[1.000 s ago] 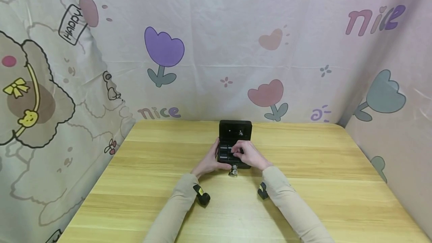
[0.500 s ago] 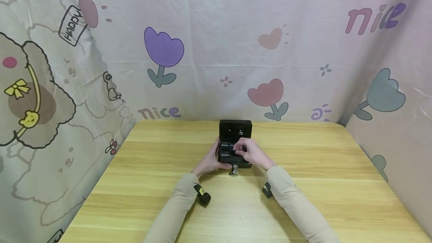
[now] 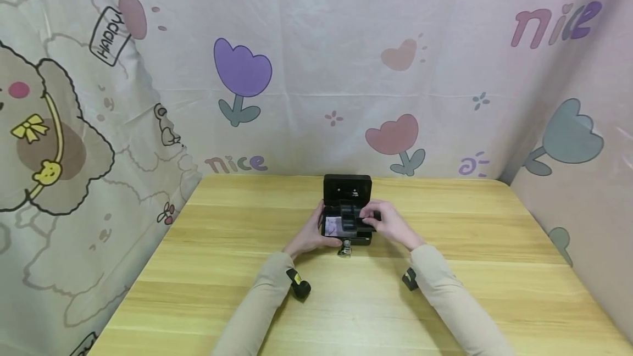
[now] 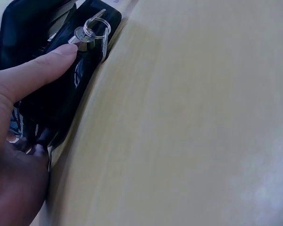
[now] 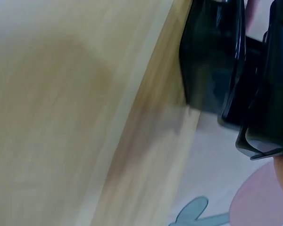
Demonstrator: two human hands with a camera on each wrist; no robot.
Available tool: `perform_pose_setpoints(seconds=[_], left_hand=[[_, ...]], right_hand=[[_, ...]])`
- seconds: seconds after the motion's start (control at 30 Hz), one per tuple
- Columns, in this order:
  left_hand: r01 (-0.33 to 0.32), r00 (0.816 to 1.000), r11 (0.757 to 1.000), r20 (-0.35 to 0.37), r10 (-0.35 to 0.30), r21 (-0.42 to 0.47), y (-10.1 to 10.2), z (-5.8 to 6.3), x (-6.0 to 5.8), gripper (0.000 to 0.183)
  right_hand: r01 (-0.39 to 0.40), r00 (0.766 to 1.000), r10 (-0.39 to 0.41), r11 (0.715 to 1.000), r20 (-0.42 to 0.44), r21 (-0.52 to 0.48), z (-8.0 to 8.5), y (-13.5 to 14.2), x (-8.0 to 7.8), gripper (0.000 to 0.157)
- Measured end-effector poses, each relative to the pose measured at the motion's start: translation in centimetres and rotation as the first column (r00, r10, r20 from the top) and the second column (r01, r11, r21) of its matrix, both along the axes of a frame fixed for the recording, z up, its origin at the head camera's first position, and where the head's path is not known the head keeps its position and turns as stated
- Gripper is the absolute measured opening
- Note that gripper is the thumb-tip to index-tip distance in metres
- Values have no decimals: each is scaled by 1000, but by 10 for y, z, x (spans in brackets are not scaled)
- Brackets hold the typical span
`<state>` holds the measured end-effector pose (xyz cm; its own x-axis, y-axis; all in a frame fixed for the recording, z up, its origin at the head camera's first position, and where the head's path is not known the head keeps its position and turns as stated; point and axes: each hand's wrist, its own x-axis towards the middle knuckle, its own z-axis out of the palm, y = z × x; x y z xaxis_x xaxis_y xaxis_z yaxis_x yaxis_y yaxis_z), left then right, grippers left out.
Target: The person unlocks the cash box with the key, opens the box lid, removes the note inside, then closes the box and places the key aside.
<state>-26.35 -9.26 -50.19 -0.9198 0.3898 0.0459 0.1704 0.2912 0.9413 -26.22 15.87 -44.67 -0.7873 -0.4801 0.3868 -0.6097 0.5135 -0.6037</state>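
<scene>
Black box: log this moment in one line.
left grip: holds black box; right grip: holds black tray; lid: open; pale paper: inside box; keys: at front

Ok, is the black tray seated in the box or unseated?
Unseated: the right hand holds the tray jutting past the right side of the box, something pale exposed inside.

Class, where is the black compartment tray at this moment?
In the head view, the black tray is pinched by the right hand, over the right part of the open black box, right of the pale item inside.
</scene>
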Motion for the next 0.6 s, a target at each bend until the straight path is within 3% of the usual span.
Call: perform_pose_setpoints(seconds=[0.4,0.6], left_hand=[[3,1000,999,-19,-4,-42,1,0,-1,132],[0,1000,999,-13,0,-41,1,0,-1,132]], right_hand=[[60,998,-60,998,9,-20,-6,42,-3,15],[72,997,-73,997,-26,-22,-13,59,-5,17]])
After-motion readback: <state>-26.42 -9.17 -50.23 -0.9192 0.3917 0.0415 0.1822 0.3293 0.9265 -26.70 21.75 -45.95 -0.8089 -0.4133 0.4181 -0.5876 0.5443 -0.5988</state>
